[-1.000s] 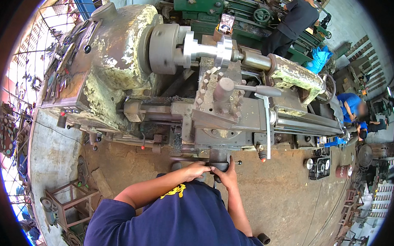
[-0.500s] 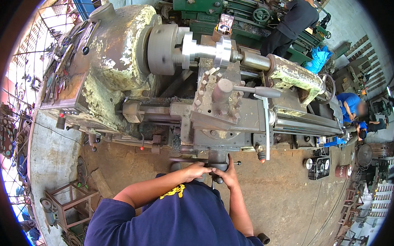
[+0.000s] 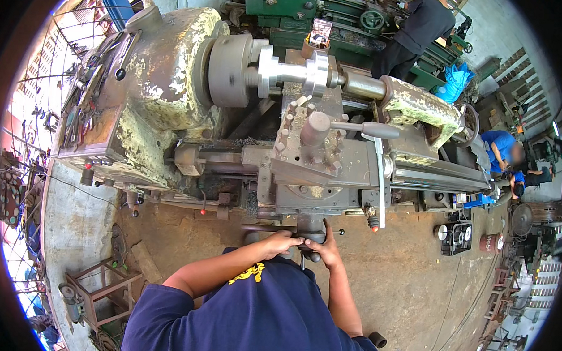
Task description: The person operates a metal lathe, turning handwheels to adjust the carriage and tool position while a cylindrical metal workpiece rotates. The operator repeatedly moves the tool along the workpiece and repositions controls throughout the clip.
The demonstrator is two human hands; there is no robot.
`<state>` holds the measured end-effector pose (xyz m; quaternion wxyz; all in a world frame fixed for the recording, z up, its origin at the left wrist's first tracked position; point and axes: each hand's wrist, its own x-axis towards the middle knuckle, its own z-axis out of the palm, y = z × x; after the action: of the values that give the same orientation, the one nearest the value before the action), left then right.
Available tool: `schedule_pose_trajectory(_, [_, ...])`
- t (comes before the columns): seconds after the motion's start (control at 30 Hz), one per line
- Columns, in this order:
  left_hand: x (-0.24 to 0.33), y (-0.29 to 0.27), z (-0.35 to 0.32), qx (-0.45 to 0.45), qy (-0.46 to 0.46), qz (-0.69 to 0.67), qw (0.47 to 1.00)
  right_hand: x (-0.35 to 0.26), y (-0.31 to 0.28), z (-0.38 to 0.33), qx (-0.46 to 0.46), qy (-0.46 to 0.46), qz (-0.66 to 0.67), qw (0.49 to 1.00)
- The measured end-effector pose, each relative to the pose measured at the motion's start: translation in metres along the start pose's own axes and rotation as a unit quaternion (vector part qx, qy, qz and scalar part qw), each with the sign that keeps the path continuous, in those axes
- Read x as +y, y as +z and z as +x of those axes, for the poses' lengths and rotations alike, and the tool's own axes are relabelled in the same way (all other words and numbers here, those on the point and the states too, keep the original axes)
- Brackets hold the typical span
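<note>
My left hand (image 3: pixel 281 243) curls round the left side of the dark cross-slide handwheel (image 3: pixel 310 238) at the front of a large, worn lathe. On its right side my right hand (image 3: pixel 328 247) grips the same wheel, one finger reaching up along it. The thumbs come close together over the hub; the fingertips underneath are hidden. Beyond the wheel stands the tool post (image 3: pixel 307 142), with a long clamping lever (image 3: pixel 372 129). Farther back, a shiny stepped metal workpiece (image 3: pixel 291 72) sits between the grey chuck (image 3: pixel 229 71) and the tailstock (image 3: pixel 419 106).
Wrenches and other hand tools (image 3: pixel 88 101) lie on the headstock at left. A phone (image 3: pixel 320 33) stands at a brown container behind the workpiece. A person in dark clothes (image 3: pixel 422 29) is at a green lathe (image 3: pixel 281 5). A rusty metal frame (image 3: pixel 107 290) stands on the floor at left.
</note>
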<state>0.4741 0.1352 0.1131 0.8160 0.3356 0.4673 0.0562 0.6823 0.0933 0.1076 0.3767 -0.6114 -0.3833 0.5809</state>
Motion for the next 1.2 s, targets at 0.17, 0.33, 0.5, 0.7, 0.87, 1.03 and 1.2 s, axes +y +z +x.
schedule_pose_trajectory(0.17, [0.002,0.002,-0.002,0.008,-0.001,-0.001,1.000,0.000,-0.001,0.000,-0.012,0.020,0.033,0.999])
schedule_pose_trajectory(0.33, [0.002,0.000,0.001,-0.002,-0.001,0.005,1.000,-0.002,-0.002,-0.001,-0.024,0.021,0.059,0.998])
schedule_pose_trajectory(0.5, [-0.003,-0.001,0.003,0.001,0.007,0.005,1.000,0.001,-0.002,-0.001,-0.030,0.018,0.077,0.996])
schedule_pose_trajectory(0.7, [-0.006,0.001,0.001,0.022,0.011,0.009,1.000,0.005,-0.005,0.000,-0.032,0.024,0.101,0.994])
schedule_pose_trajectory(0.87, [-0.004,0.004,-0.005,0.038,0.015,0.016,0.999,0.010,-0.005,0.000,-0.034,0.045,0.116,0.992])
schedule_pose_trajectory(1.03, [0.000,0.006,-0.012,0.030,0.014,0.017,0.999,0.009,-0.006,0.000,-0.049,0.030,0.143,0.988])
schedule_pose_trajectory(1.2, [0.001,0.008,-0.016,0.032,0.013,0.007,0.999,0.005,-0.007,-0.002,-0.057,0.055,0.162,0.984])
